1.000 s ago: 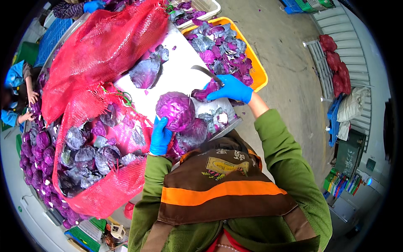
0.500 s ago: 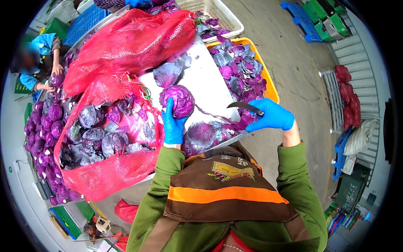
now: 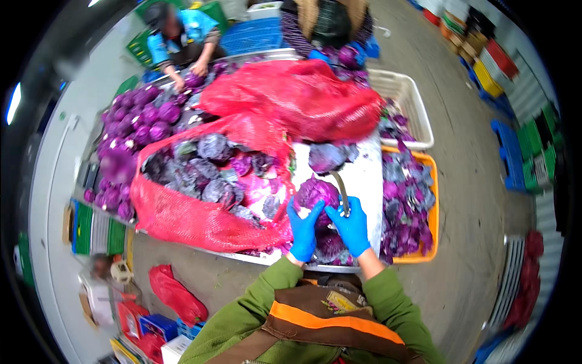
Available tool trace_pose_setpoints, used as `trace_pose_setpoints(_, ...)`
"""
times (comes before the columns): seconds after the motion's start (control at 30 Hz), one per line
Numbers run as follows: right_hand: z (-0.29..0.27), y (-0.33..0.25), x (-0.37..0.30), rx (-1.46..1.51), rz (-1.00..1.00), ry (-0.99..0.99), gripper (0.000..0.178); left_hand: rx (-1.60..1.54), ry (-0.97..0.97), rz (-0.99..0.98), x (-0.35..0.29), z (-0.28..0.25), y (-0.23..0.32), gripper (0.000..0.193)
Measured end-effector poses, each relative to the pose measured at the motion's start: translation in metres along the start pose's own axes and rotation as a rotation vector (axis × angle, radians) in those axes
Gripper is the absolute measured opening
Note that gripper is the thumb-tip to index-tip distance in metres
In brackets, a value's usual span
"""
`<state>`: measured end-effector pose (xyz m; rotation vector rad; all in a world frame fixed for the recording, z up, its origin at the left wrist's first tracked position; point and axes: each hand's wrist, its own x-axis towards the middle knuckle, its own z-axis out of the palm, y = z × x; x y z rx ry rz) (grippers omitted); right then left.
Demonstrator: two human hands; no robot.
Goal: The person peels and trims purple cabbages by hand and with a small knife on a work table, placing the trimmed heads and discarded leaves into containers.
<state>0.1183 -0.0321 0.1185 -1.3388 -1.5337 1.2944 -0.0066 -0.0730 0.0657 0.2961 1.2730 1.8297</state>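
Observation:
Both my hands wear blue gloves over the near edge of the table. My left hand (image 3: pixel 305 230) is closed on a purple cabbage (image 3: pixel 316 193), steadying it from its near left side. My right hand (image 3: pixel 351 225) grips a curved knife (image 3: pixel 342 189), its blade pointing away from me, and its fingers are against the cabbage's near right side. Loose leaves and another purple cabbage (image 3: pixel 330 246) lie below my hands. Beyond the held cabbage rests a loose dark outer leaf (image 3: pixel 326 158) on the pale tabletop (image 3: pixel 367 176).
An open red mesh sack (image 3: pixel 200 224) of cabbages lies left, another red sack (image 3: pixel 285 97) beyond. Cabbages (image 3: pixel 142 121) are heaped farther left. An orange crate (image 3: pixel 434 212) of leaves and a white crate (image 3: pixel 418 115) stand right. Two people work across the table.
My right hand with the knife has come in from the right, over the orange crate's side, to the cabbage. The view has swung, showing more of the far side and both co-workers.

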Motion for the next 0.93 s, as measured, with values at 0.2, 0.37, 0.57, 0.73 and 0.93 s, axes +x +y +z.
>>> trace_pose_setpoints(0.2,0.034,-0.009,-0.016,0.112,-0.113,-0.269,0.026,-0.193,0.107,-0.101,-0.015,-0.029,0.059,0.077)
trace_pose_setpoints(0.37,0.037,-0.025,-0.004,0.098,-0.092,-0.536,0.03,-0.521,0.044,-0.006,0.014,-0.085,0.124,0.065)
trace_pose_setpoints(0.57,-0.008,0.058,0.046,0.252,0.204,0.011,0.029,-0.611,0.091,0.353,0.08,-0.2,0.252,0.066)
trace_pose_setpoints(0.73,-0.015,0.127,0.061,0.351,0.358,0.417,0.03,-0.472,0.26,0.632,0.158,-0.364,0.361,0.068)
trace_pose_setpoints(0.93,0.057,0.092,0.03,0.404,0.501,0.38,0.052,-0.442,0.571,0.449,0.228,-0.534,0.425,0.083)
